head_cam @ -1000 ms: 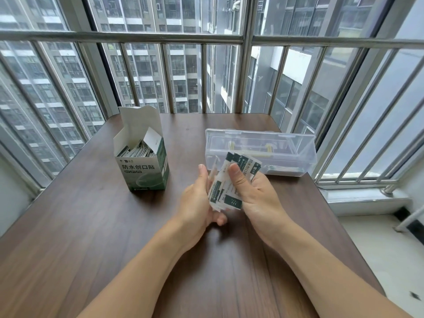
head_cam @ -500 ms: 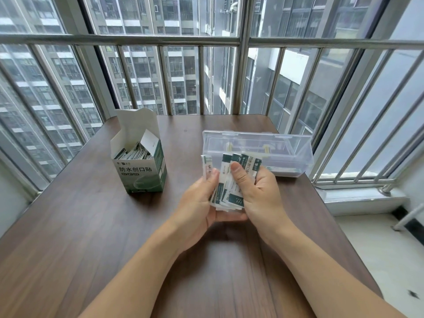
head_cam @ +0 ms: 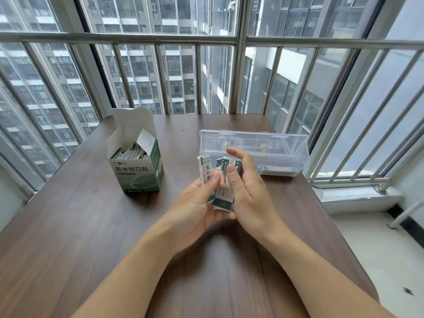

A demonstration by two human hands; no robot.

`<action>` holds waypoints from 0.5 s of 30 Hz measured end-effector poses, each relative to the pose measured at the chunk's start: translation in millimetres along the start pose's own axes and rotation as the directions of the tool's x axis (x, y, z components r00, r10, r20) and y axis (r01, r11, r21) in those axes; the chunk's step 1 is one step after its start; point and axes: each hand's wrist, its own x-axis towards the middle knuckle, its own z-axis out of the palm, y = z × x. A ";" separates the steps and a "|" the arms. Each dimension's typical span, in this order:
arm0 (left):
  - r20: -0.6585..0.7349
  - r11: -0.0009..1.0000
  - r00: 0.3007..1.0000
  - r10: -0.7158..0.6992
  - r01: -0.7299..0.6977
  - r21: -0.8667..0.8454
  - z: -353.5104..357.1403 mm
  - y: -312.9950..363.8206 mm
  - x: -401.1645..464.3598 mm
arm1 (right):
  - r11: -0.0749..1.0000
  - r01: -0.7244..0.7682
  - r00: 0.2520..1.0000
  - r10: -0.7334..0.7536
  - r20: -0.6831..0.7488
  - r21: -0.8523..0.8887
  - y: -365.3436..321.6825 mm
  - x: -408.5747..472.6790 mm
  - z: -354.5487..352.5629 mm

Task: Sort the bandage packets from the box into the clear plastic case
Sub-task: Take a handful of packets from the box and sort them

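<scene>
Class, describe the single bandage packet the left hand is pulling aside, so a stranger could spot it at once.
Start at the wooden table, between the green box and the clear case. There the left hand pinches one packet, upright, apart from the fanned stack in the right hand.

Green-white packets [head_cam: 223,193] fanned before clear case [head_cam: 284,148]; box [head_cam: 137,173] open.

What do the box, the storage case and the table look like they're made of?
Box: thin matte card, judging by its creased, folded flaps. Case: clear glossy plastic, since packets show through its wall. Table: dark wood grain, possibly laminate rather than solid wood.
</scene>
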 end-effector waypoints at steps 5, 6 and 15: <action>0.025 0.982 1.000 -0.016 0.011 0.191 -4.8 7.4 -2.5 | 0.992 -0.104 0.989 0.096 0.108 0.068 -14.4 14.6 -30.9; 0.042 0.964 0.999 -0.018 0.006 0.264 -4.3 9.8 -3.5 | 0.989 -0.141 0.977 0.133 0.167 0.040 -21.7 19.1 -38.5; -0.051 0.647 0.907 0.418 -0.257 0.718 3.6 77.1 9.0 | 0.966 -0.257 0.950 0.257 0.176 -0.024 -99.0 88.2 -106.1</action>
